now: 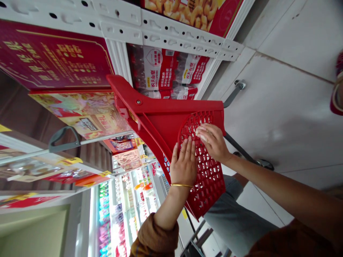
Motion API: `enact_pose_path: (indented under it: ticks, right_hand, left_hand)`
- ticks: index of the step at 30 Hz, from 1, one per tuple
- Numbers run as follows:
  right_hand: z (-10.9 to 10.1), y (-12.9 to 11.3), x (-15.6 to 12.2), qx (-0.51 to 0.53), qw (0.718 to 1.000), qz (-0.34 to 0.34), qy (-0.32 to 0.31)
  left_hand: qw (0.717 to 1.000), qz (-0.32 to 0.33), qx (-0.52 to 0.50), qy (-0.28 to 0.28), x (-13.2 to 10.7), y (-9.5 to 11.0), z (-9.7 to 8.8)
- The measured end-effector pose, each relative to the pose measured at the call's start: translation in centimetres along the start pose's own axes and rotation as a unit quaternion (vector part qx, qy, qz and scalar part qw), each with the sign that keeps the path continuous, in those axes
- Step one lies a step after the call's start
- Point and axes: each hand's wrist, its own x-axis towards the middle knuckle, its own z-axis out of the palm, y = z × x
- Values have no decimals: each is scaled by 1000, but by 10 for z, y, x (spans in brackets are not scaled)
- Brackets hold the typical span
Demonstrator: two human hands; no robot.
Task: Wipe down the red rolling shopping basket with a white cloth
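The picture is turned sideways, with the floor to the right. My left hand point(184, 162), a gold bangle at its wrist, has its fingers stretched out side by side in front of the red shopping basket point(163, 125). Close to it, my right hand point(214, 142) has its fingers bent in before the mesh wall. Something pale shows at the right fingertips, too small to make out. I cannot tell whether either hand touches the basket. A grey pull handle point(64, 140) extends from the basket, which has wheels point(240, 85) at its base.
Bottled water packs point(160, 69) sit on the white-framed shelf point(171, 30) beside the basket. Gift boxes point(83, 110) are stacked above them. Grey trousers point(233, 214) are below the basket in the frame. A shoe point(338, 89) rests on the pale floor point(281, 117). Lit shelves point(134, 207) stand farther back.
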Motion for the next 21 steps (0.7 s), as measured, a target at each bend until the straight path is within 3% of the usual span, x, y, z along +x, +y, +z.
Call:
enact_pose_path:
  ticks: [3,6,11,21]
  right_hand:
    - [7,16,23,4,998,26,-51]
    - [12,25,27,34,996,33,-75]
    - [16,23,12,65,995,49,-62]
    - [10,14,-24,74,995,-30,-56]
  left_hand:
    - [1000,-14,-5,-10,1,1,2]
    - [1000,-20,-9,-13,2,2,4]
    - [1000,-20,1,-10,2,3,4]
    - [999,-29,23,-11,2,4,3]
